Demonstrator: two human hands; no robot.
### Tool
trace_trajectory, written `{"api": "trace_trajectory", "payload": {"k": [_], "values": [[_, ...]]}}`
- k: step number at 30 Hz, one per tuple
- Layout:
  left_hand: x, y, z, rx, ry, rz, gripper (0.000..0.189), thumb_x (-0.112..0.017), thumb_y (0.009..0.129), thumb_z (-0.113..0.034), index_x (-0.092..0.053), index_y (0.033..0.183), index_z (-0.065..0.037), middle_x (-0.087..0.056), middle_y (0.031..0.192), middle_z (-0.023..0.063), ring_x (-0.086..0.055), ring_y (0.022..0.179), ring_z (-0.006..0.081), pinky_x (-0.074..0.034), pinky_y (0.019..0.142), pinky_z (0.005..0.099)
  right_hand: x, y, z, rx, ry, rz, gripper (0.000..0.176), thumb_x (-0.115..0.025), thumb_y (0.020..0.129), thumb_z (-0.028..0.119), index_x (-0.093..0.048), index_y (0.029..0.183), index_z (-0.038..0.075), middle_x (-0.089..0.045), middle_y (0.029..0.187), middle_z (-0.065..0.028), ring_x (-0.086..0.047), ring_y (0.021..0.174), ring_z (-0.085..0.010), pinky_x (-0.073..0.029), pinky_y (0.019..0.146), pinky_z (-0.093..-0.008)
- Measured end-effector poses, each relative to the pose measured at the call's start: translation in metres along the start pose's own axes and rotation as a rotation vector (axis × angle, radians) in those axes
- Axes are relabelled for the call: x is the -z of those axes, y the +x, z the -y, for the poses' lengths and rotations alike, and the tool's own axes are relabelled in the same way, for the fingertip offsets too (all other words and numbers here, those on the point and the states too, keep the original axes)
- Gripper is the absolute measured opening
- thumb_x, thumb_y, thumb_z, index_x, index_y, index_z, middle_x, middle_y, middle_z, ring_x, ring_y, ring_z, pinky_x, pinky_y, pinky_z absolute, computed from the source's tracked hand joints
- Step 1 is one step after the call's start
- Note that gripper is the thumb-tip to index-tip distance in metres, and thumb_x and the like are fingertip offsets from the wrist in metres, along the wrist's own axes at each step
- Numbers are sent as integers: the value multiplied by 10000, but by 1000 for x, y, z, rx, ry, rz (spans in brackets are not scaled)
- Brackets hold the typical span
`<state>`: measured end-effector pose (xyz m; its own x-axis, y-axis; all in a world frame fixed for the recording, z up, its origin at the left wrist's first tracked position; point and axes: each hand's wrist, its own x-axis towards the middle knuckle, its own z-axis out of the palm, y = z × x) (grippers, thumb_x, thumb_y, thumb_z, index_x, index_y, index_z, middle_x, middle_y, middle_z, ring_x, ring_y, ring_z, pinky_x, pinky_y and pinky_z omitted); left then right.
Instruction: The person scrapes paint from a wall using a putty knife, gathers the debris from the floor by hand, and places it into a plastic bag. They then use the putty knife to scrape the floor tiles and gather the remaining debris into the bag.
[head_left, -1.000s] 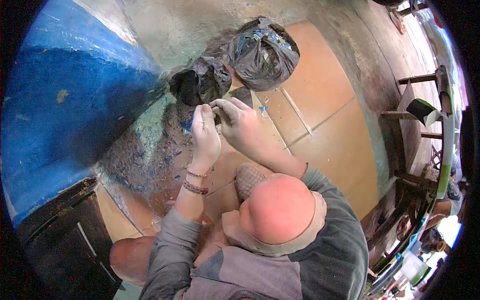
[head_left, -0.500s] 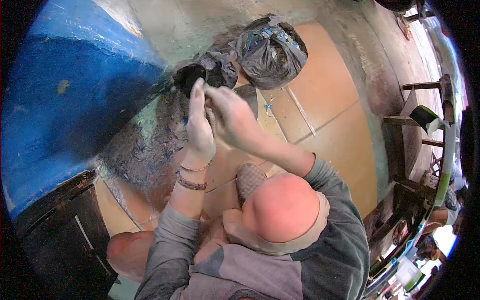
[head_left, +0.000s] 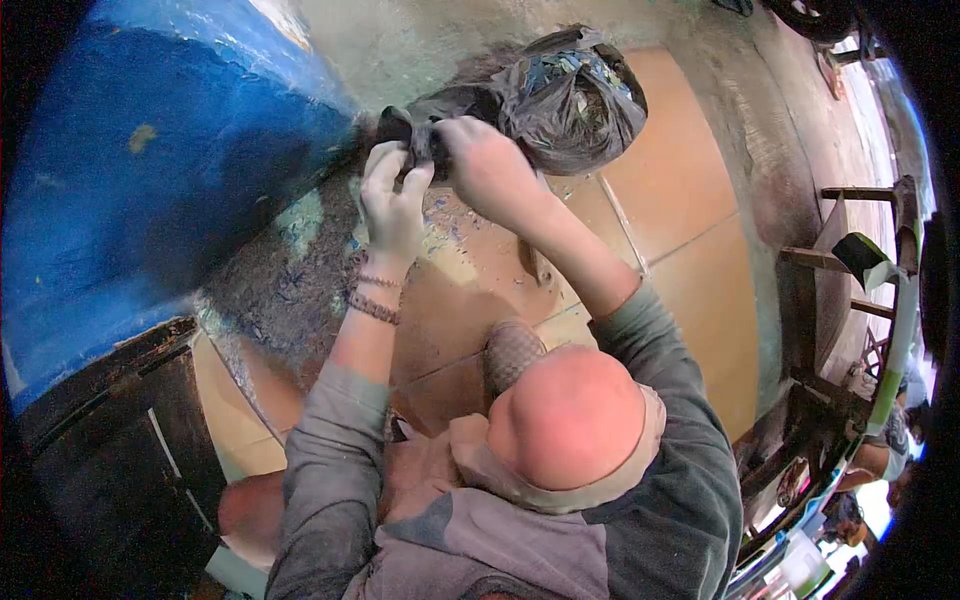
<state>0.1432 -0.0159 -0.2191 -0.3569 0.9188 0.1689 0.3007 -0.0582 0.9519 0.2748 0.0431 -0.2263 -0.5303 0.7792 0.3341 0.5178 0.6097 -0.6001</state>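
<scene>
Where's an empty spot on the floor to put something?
The orange tiles between the big bag and the wooden frame are bare. Crowded by the blue wall, where the left hand and right hand grip the small bag.

The floor (head_left: 680,180) is laid with orange-brown tiles. A large black bag (head_left: 575,95) full of scraps sits on it by the wall, touching a small black bag (head_left: 440,115). Blue paint flakes (head_left: 300,290) and grey dust litter the tiles, and a patterned shoe (head_left: 512,352) stands nearer.
</scene>
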Motion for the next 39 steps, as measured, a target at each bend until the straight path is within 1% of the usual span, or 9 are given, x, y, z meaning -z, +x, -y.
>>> {"api": "trace_trajectory", "payload": {"k": [4,6,8,11,15,19,23,32,39], "values": [[6,-17,-2,-75,-21,19,135,-608,787,-95,-593,812,37,-567,967,107,-521,898,211,-402,819,298,-22,39,-9,136,-171,558,103,-598,732,106,-634,710,11,-641,741,-158,-633,729,-359,-513,662,-420],[8,-24,-3,-21,-93,-3,151,-627,821,-106,-589,829,40,-551,996,110,-514,917,210,-393,850,309,-71,38,-38,96,-184,526,101,-615,713,109,-651,672,24,-653,734,-155,-650,731,-330,-519,645,-408],[13,-23,0,-116,86,32,166,-648,823,-111,-589,842,44,-555,998,110,-515,925,201,-395,855,302,-118,23,-66,271,-314,-58,84,-613,691,78,-677,722,33,-666,782,-153,-658,775,-328,-524,672,-399],[14,-27,2,-49,93,28,188,-667,819,-121,-590,845,48,-562,1007,109,-521,931,199,-397,857,293,-37,15,-10,26,-267,472,128,-592,687,40,-670,780,1,-670,803,-144,-660,797,-323,-526,703,-389],[21,-29,5,-105,180,4,214,-673,825,-142,-588,853,53,-568,1013,106,-524,933,192,-400,855,293,13,-6,18,254,-86,-122,279,-557,720,-46,-636,987,-32,-674,914,-158,-660,859,-297,-527,752,-354],[27,-36,3,-74,139,-35,230,-684,817,-148,-584,880,50,-571,1036,104,-526,954,199,-397,872,296,74,-48,14,-259,122,-263,184,-612,802,67,-653,979,42,-670,885,-160,-665,801,-293,-528,667,-329],[27,-36,13,-79,105,-30,215,-670,821,-114,-594,958,34,-565,1061,94,-520,988,182,-396,891,292,-5,-161,-65,-773,-219,311,474,-629,800,336,-505,1074,-30,-623,795,-257,-621,771,-412,-487,670,-481],[38,-35,-1,84,-70,-9,266,-639,848,-115,-572,1085,-13,-553,1051,51,-514,956,136,-417,859,277,1,-241,-25,-883,31,4,457,-527,882,336,-375,1157,4,-594,899,-303,-583,814,-470,-455,676,-528],[33,-43,19,166,-92,-27,254,-622,862,-118,-572,1076,10,-584,1024,59,-536,942,141,-424,852,276,42,-267,-34,-1037,-32,-168,405,-553,886,284,-432,1161,12,-591,917,-212,-609,759,-340,-475,663,-432]]}}
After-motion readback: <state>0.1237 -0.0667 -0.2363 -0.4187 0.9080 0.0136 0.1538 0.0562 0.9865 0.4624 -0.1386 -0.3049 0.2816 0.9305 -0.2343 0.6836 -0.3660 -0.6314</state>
